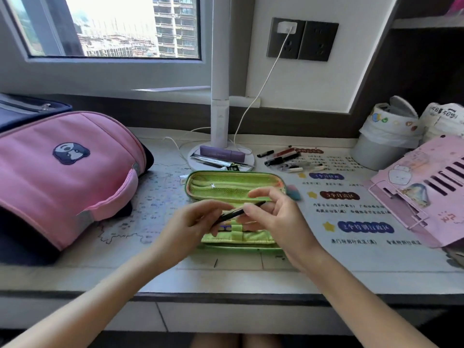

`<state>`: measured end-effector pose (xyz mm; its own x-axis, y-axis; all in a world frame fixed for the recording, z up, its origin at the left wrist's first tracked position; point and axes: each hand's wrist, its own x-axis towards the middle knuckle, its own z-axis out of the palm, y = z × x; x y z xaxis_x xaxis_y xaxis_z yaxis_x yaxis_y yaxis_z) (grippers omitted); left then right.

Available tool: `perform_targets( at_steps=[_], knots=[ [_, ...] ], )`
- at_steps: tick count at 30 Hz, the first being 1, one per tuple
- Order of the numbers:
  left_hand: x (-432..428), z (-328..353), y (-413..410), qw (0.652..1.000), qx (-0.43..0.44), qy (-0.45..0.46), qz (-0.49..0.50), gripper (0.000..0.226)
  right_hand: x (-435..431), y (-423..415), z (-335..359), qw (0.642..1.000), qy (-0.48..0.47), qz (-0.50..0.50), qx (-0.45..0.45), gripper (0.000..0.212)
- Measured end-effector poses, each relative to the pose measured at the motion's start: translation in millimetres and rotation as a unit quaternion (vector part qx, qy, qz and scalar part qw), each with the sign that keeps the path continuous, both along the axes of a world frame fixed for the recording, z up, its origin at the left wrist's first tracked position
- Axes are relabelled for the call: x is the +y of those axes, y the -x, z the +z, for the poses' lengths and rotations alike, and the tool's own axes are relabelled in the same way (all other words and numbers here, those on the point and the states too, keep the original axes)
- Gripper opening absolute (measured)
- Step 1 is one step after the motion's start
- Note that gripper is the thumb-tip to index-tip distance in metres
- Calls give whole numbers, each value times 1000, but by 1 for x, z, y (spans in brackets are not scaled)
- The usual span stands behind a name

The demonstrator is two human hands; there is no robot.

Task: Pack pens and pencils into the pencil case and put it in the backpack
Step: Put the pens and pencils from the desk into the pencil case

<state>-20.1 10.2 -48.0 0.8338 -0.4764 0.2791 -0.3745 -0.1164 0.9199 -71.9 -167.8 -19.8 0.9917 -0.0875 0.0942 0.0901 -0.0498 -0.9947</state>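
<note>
both hands (198, 219) pinching a black pen (241, 211), above open pencil case (233, 183), grip blurred

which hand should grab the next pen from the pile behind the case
Right, probably. The loose pens lie beyond the green pencil case on the right hand's side; the left hand is farther off and grips the black pen.

My hands blur in motion: left hand (193, 219) and right hand (276, 217) cover the middle of the pencil case (236, 187), so I can't read what sits in its near half. Black pen (239, 212) is partly hidden by my fingers; grip unclear. Loose pens (283, 158) behind are too small to count. Backpack (62, 177) is cut off at left edge. Desk mat (351, 209) text is illegible.
</note>
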Motion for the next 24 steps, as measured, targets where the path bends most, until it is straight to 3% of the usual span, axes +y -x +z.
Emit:
perform_targets(
  at_steps=[2,4,6,9,11,15,20,24],
  knots=[
    [26,-9,-2,999,-15,-33,35,36,-14,0,-16,994,103,-32,9,16],
    [52,-12,-7,983,-118,-112,82,32,-27,0,-27,983,168,-69,-1,12],
    [68,-11,-10,954,-216,-185,99,20,-34,0,-33,979,184,-82,-10,8],
    [73,-17,-17,910,-333,-237,64,46,-34,-1,-38,973,215,-85,-29,9],
    [68,-17,-19,890,-372,-260,45,44,-34,-2,-41,968,230,-90,-38,9],
    [55,-10,-23,868,-412,-278,0,38,-36,-6,-46,964,242,-98,-44,8],
    [38,-13,-30,877,-394,-272,-44,39,-36,-7,-48,958,265,-102,-47,8],
    [17,-16,-30,877,-393,-272,-44,26,-35,-8,-50,946,300,-109,-56,8]
  ],
)
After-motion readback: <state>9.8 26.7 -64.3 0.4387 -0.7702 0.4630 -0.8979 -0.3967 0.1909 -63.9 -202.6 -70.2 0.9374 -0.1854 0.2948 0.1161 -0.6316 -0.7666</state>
